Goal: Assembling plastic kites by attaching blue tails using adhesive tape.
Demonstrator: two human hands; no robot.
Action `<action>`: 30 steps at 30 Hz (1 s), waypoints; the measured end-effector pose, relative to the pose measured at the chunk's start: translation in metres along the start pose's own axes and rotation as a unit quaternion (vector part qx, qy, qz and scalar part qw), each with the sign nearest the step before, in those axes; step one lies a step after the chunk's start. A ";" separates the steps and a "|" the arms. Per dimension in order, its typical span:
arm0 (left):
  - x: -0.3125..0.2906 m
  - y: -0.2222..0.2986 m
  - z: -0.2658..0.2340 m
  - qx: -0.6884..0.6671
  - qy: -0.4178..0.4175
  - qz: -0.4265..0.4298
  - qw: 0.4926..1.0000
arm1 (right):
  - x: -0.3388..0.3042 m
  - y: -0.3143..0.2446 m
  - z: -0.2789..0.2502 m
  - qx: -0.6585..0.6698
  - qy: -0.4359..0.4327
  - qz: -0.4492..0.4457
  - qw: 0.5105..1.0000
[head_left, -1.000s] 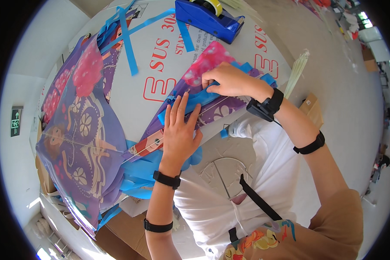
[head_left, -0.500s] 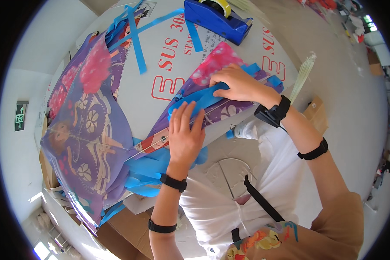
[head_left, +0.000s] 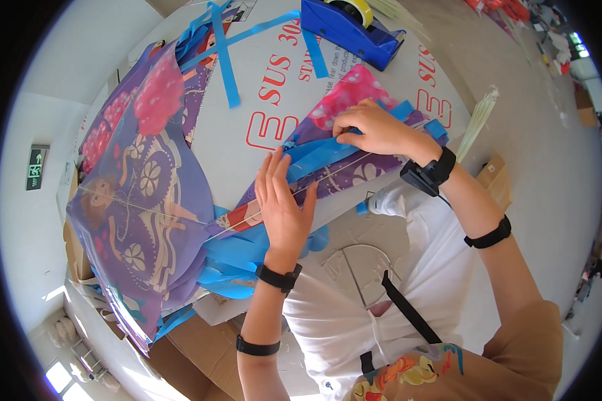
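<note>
A folded purple kite with a pink dotted corner and a thin rod along it lies across the near part of a white printed board. Blue ribbon runs lengthwise over its fabric. My left hand rests on the kite's left part, fingers stretched out and thumb apart, fingertips near the ribbon's left end. Over the right part, my right hand has its bent fingers and thumb closed on the ribbon; the exact contact is partly hidden.
Another purple printed kite spreads over the board's left side, with blue streamers beside it. Loose blue strips lie on the white board. A blue tape dispenser stands at the far edge. Thin pale sticks lie at the right.
My left hand has slid slightly away from me and its fingers have drawn closer together. My right hand stays on the ribbon. The whole view has shifted a little.
</note>
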State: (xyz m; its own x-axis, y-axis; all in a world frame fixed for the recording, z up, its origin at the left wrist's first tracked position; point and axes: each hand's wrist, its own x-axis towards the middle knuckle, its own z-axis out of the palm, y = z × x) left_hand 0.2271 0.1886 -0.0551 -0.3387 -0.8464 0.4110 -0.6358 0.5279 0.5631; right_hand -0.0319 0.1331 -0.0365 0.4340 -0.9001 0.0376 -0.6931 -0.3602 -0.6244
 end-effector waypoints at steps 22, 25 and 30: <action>0.030 -0.023 -0.037 0.034 -0.098 0.019 0.994 | 0.002 -0.003 0.002 -0.004 0.027 0.040 0.999; 0.028 -0.026 -0.031 0.014 -0.069 0.011 0.997 | 0.003 -0.006 -0.002 -0.036 -0.010 0.053 0.998; 0.032 -0.032 -0.023 -0.185 -0.040 -0.128 0.973 | 0.003 -0.026 0.004 -0.066 0.085 -0.117 0.987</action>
State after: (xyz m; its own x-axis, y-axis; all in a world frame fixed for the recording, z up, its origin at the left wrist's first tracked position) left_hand 0.2523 0.1464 -0.0437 -0.2646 -0.9485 0.1741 -0.4177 0.2754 0.8658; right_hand -0.0102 0.1403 -0.0234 0.4965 -0.8124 0.3059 -0.6586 -0.5821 -0.4769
